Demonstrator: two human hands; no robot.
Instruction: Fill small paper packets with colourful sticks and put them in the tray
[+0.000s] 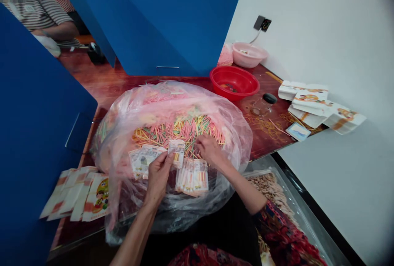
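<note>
My left hand (159, 175) pinches a small printed packet (176, 151) upright between thumb and fingers; a few yellowish sticks show through it. My right hand (211, 150) is at the heap of thin coloured sticks (178, 130), its fingers bent together among them; whether a stick is between them is too small to tell. The pink, yellow and green sticks lie inside a large clear plastic bag (237, 134) with its mouth spread wide. On the near side of the bag rest a row of packets with sticks in them (192, 177) and a stack of flat packets (143, 161).
Blue partitions (147, 19) stand behind and at the left. A red basin (235, 81), a pink basin (249, 54), a lidded jar (264, 104), rubber bands (267, 128) and printed bags (314, 102) are at the right. More printed bags (80, 192) lie left. A person (49, 11) sits beyond.
</note>
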